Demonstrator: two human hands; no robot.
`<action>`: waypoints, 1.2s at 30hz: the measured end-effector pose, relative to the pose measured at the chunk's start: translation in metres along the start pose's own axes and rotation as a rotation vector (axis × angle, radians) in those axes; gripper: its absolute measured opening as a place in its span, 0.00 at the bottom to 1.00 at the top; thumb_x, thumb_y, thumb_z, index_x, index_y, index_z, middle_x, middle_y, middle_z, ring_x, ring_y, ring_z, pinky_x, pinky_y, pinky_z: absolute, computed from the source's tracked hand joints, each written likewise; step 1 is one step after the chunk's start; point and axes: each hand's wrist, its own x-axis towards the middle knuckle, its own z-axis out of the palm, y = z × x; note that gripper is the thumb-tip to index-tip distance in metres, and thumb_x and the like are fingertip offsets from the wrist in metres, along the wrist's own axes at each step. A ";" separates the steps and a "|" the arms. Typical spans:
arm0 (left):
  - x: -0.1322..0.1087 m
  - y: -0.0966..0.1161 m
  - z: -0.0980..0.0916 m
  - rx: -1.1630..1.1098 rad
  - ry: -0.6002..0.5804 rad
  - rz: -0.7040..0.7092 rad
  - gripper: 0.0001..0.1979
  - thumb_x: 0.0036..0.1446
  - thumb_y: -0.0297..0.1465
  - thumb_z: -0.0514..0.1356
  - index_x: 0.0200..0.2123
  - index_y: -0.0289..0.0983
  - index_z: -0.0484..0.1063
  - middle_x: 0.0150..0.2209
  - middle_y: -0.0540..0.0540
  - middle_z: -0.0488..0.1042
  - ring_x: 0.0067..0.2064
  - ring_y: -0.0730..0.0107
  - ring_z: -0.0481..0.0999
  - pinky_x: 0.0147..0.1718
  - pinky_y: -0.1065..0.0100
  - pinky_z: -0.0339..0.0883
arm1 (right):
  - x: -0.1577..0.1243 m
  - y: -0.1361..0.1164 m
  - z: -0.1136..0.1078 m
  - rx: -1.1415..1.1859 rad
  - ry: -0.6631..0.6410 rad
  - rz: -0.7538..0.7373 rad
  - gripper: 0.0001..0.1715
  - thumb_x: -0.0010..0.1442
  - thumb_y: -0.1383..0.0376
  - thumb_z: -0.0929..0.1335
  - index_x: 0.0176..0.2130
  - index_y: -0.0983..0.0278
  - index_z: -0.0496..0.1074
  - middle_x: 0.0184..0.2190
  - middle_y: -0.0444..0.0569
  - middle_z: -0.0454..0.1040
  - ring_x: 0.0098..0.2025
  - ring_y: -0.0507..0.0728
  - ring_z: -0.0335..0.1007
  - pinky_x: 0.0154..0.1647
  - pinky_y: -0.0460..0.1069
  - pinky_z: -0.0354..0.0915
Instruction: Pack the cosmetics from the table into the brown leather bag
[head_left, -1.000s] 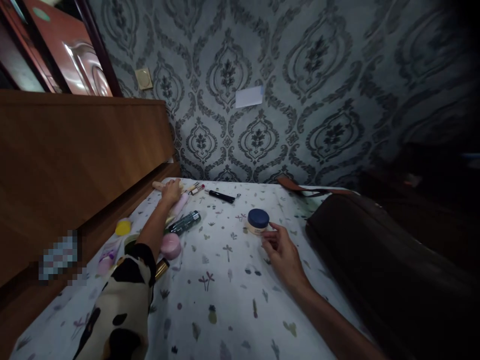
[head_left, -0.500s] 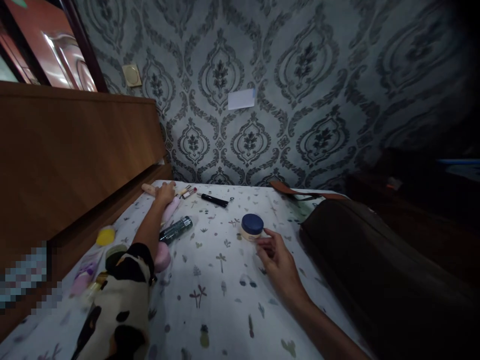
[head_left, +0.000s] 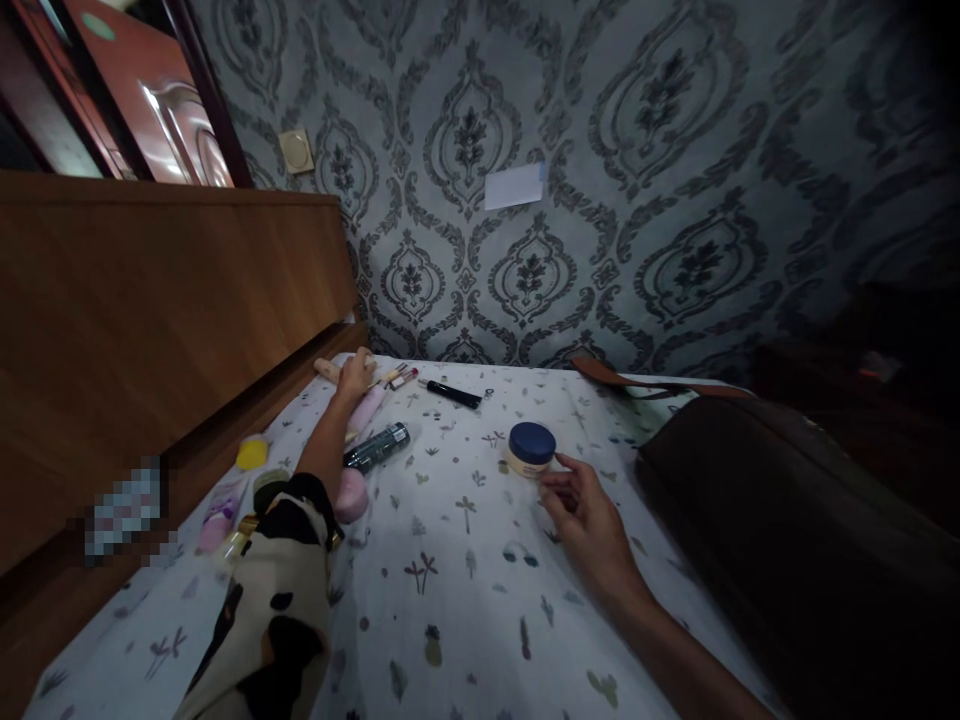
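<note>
My right hand (head_left: pixel 589 515) rests by a round jar (head_left: pixel 531 450) with a dark blue lid and pale base. Its fingers are loosely bent and apart, the index fingertip at the jar's right side, not wrapped round it. At the far left, my left hand (head_left: pixel 356 376) reaches over small items; its fingertips are too small and hidden to show a grip. Just left of it lies a beige cylindrical item (head_left: pixel 327 370). Slim brushes or sticks (head_left: pixel 397 376) and a pale pink tube (head_left: pixel 367 410) lie close to it. A dark bottle (head_left: pixel 377 448) is nearer me.
A black tube (head_left: pixel 453 394) lies toward the back. Beside my left sleeve are a pink round item (head_left: pixel 351 496), a yellow-capped item (head_left: pixel 252 452) and a purple-pink tube (head_left: pixel 221 515). A dark bag (head_left: pixel 780 520) stands right, a wooden panel (head_left: pixel 165 300) left, and a patterned wall (head_left: pixel 600 230) behind.
The view has shifted, so everything appears a little farther right. Both hands keep nearly the same places relative to the jar and the small items.
</note>
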 end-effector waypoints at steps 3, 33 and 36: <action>-0.003 0.011 -0.009 -0.065 0.002 0.056 0.17 0.68 0.36 0.55 0.56 0.36 0.67 0.50 0.42 0.74 0.49 0.63 0.75 0.48 0.57 0.71 | 0.000 0.000 0.001 0.001 0.004 -0.019 0.30 0.55 0.52 0.65 0.54 0.62 0.64 0.38 0.52 0.75 0.39 0.61 0.74 0.41 0.57 0.71; -0.261 0.130 -0.020 -0.519 -0.487 0.536 0.25 0.60 0.36 0.59 0.59 0.36 0.63 0.56 0.38 0.72 0.55 0.53 0.71 0.55 0.53 0.64 | -0.047 -0.025 -0.006 -0.103 -0.232 -0.237 0.17 0.54 0.70 0.63 0.45 0.61 0.69 0.36 0.46 0.77 0.36 0.55 0.74 0.40 0.51 0.67; -0.276 0.132 -0.014 -0.521 -0.412 0.584 0.23 0.61 0.33 0.57 0.59 0.37 0.64 0.58 0.39 0.72 0.57 0.53 0.71 0.58 0.52 0.63 | -0.058 -0.027 -0.013 -0.080 -0.259 -0.252 0.16 0.57 0.68 0.63 0.47 0.62 0.68 0.38 0.48 0.77 0.38 0.56 0.74 0.42 0.52 0.69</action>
